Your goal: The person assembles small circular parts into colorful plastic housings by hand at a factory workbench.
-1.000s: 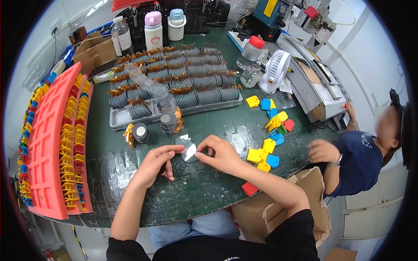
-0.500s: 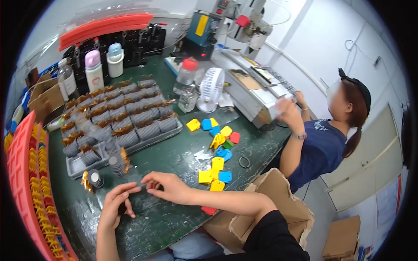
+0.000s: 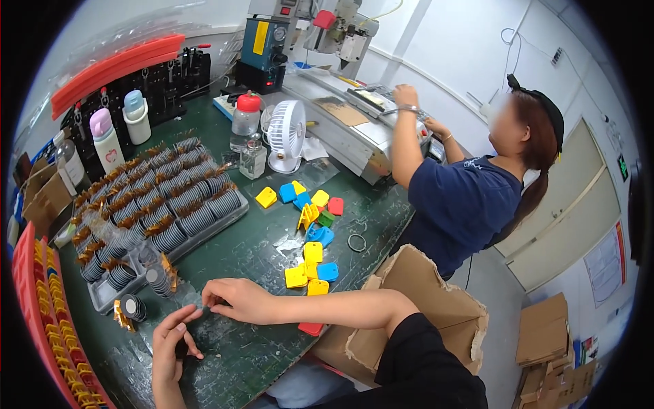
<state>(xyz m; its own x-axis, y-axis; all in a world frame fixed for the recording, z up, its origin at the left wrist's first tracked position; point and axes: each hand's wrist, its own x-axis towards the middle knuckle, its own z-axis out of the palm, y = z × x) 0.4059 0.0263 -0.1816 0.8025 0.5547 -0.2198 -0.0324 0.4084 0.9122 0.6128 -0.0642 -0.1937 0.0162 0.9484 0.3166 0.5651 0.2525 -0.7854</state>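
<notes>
My left hand is over the green table with its index finger stretched out and its thumb apart; no held thing shows in it. Its index fingertip is close to the fingertips of my right hand, which are drawn together in a pinch. Whatever they pinch, if anything, is too small to make out. Clear film-like pieces lie just beyond the fingers. Two short stacks of grey round discs with orange-brown tabs, a standing stack and a tipped stack, sit beside a grey tray filled with rows of similar discs.
Yellow, blue, red and green plastic tags lie right of centre. Behind them stand a white fan and a red-lidded jar. A red rack borders the left. An open carton and a co-worker at a machine are on the right.
The view has shifted, so the table things sit further left and the carton shows more. My hands stay close together. The co-worker's arm has risen toward the machine.
</notes>
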